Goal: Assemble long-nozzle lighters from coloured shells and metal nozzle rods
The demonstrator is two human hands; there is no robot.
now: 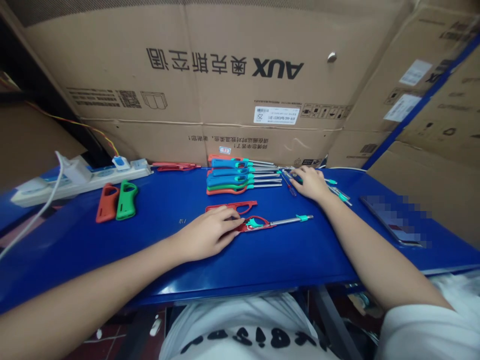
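My left hand (215, 232) rests on the table with its fingers closed on the handle end of an opened red long-nosed lighter (262, 223). Green and white parts show inside its shell, and the metal tube points right with a teal piece near its tip. Just behind lies a loose red handle half (245, 206), partly covered by my fingers. My right hand (310, 184) reaches to the back, fingers stretched and apart, over small parts beside a thin screwdriver (289, 186). Whether the fingertips touch anything there is unclear. Teal-tipped metal tubes (339, 195) lie at its right.
Several lighters (228, 175) lie stacked before the cardboard wall (225, 100). Orange (107, 202) and green handle shells (126, 200) lie left, near the power strip (138, 171). Tiny screws (182, 221) lie left of my left hand. A flat, partly blurred device (390, 222) lies right.
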